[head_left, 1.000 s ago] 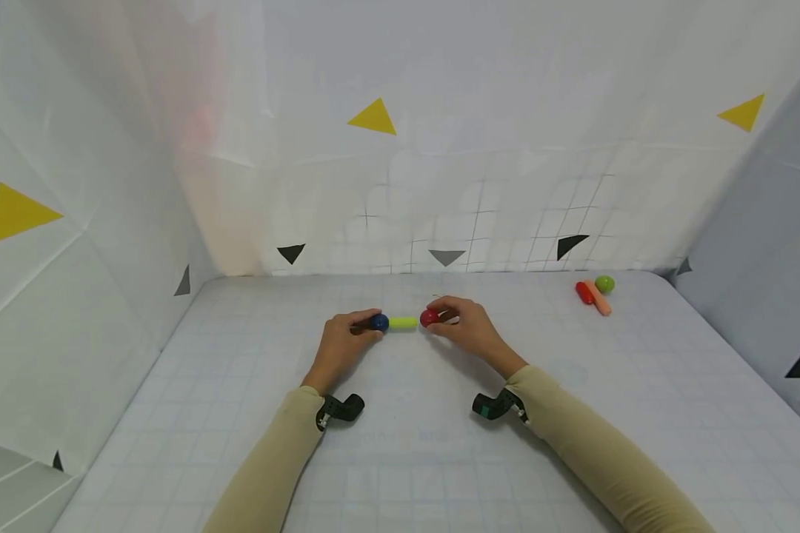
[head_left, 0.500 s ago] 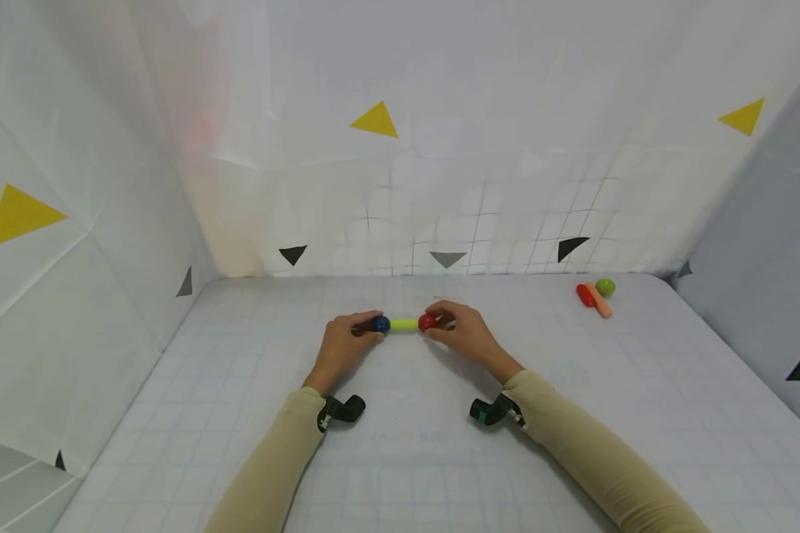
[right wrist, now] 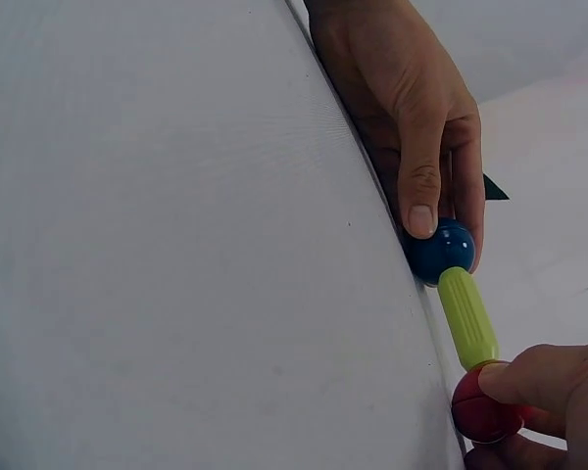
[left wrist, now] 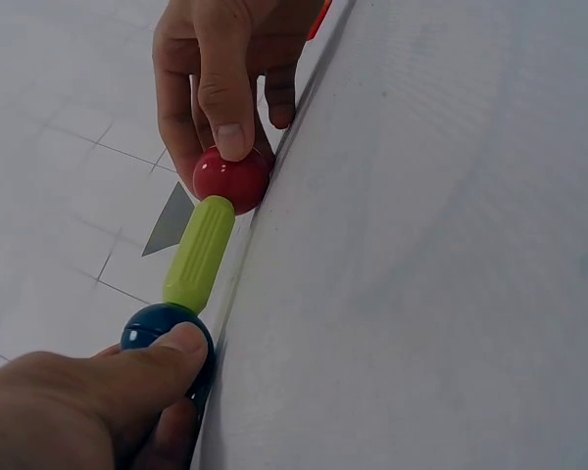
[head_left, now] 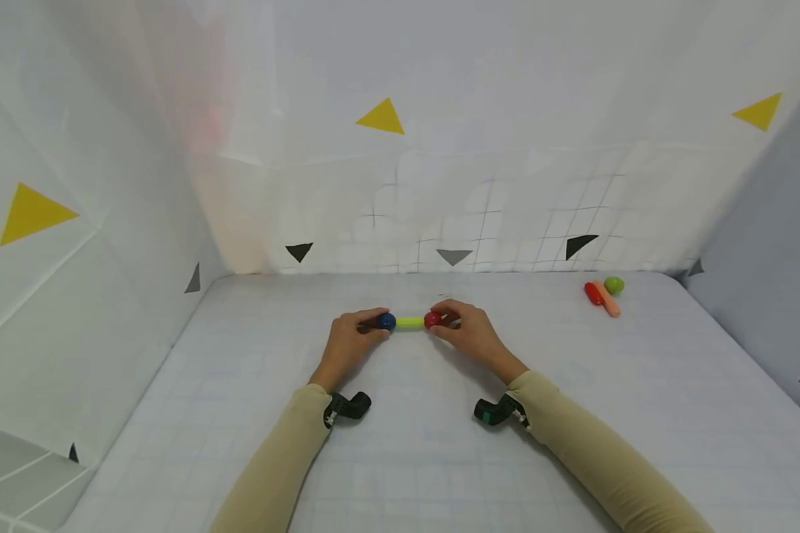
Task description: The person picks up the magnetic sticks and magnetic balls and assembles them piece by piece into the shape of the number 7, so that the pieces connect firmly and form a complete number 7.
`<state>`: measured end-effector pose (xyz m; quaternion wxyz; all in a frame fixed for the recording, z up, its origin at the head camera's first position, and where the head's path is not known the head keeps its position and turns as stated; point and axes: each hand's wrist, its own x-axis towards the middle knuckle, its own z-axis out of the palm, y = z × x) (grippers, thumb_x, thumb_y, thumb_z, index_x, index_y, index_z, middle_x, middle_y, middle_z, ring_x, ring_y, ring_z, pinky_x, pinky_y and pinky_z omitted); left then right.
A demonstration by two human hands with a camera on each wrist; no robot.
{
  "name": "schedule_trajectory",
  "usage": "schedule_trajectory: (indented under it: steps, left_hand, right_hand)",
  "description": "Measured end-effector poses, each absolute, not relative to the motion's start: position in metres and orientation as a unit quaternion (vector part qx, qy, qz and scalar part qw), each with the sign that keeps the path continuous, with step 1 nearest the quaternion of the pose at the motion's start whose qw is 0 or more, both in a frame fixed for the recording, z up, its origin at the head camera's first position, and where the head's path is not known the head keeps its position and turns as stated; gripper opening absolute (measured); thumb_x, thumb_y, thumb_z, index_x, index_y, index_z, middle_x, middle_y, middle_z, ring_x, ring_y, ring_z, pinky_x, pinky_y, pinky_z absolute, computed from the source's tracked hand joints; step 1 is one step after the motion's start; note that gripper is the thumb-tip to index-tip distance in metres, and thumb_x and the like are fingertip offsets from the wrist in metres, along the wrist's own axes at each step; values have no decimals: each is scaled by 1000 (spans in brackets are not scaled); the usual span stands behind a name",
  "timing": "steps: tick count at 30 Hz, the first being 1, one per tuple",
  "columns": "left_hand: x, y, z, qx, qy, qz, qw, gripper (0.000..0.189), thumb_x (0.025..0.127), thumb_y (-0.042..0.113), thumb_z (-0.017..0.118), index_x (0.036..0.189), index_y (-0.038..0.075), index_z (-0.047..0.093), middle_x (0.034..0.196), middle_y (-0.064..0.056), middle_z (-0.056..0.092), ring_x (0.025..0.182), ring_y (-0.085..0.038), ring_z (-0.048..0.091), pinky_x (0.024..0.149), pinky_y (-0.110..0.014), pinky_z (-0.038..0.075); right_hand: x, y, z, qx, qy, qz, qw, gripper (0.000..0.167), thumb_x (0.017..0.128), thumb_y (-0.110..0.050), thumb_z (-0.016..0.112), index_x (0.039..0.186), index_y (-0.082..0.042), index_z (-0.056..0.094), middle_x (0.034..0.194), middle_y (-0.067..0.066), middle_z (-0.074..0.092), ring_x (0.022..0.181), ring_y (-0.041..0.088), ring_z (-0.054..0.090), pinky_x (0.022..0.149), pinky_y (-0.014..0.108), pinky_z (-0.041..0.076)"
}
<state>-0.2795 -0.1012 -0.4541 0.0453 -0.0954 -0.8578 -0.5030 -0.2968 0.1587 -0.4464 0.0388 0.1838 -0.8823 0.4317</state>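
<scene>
A yellow-green ribbed rod (head_left: 410, 323) lies between a blue ball (head_left: 387, 321) on its left end and a red ball (head_left: 432, 320) on its right end, all in one line. My left hand (head_left: 350, 344) pinches the blue ball between thumb and fingers. With thumb and fingertips, my right hand (head_left: 472, 333) grips the red ball. In the left wrist view the rod (left wrist: 200, 255) meets both balls with no gap showing. The right wrist view shows the same joined row, with the red ball (right wrist: 485, 406) partly hidden by my right thumb.
At the back right of the white table (head_left: 400, 459) lie a red rounded piece (head_left: 593, 294), an orange rod (head_left: 607, 299) and a green ball (head_left: 614, 285), close together. White sheet walls with yellow and black triangles enclose the table at the back and sides.
My right hand has moved left with the red ball, closing the gap to the rod's right end. My left hand stays on the blue ball. The head view has shifted slightly.
</scene>
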Motion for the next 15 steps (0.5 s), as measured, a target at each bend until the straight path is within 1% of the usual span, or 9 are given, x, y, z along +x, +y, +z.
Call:
schedule_trajectory:
  steps: [6,15]
  left_hand:
    - [-279,-102,-455,-92,-862,-497,40,43,93,15,81,135,19,73,119,0,73,107,-16,66,100,-40,51]
    - [-281,-103,-456,-105,-859,-499,42,46,93,15,81,138,17,70,117,-2,74,104,-16,67,98,-40,53]
  right_hand:
    - [-296,159,-448,183,-881,434,42,34,93,-10,80,126,-5,70,114,11,73,96,26,70,87,44,58]
    - [-296,159,-449,179,-882,433,41,34,94,-12,79,127,-6,70,115,10,73,98,26,70,88,43,58]
